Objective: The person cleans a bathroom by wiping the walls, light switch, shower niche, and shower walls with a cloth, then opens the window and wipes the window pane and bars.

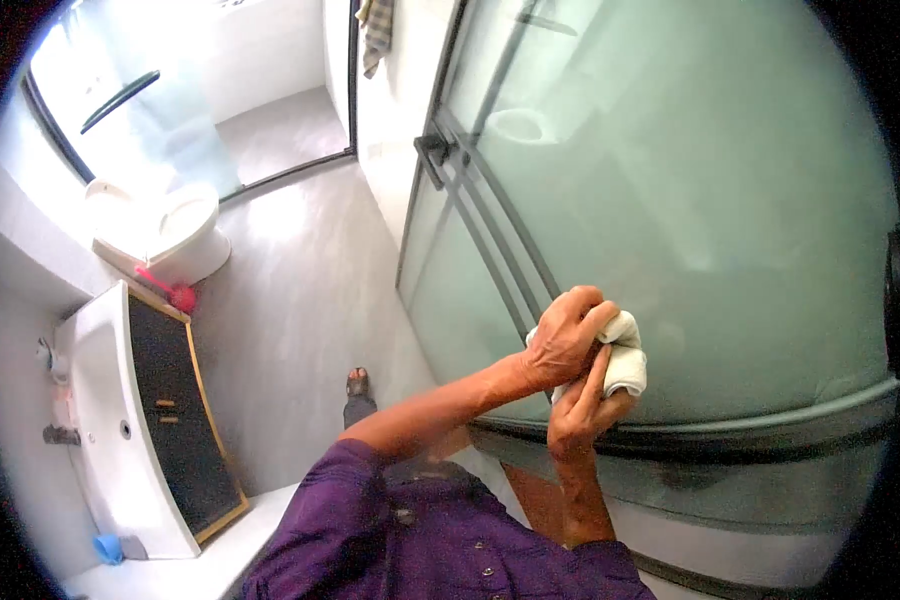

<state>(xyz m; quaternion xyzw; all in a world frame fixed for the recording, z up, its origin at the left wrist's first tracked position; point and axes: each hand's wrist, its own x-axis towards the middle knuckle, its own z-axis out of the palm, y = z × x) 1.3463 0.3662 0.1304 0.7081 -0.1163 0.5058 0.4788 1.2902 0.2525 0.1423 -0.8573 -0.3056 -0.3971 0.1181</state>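
The white cloth (627, 370) is bunched in front of the frosted glass panel (730, 220), near its dark bars (505, 255); contact with the glass is unclear. It looks light, soft and limp, likely best held by its thick folds. It sits between and beyond the hands: the left hand (567, 338) curls over its upper part, the right hand (582, 408) grips it below. Left of the panel stands the toilet (188, 232).

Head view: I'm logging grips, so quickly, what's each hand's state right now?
Left hand: closed, holding the folded white cloth.
Right hand: closed on the same cloth, one finger extended.
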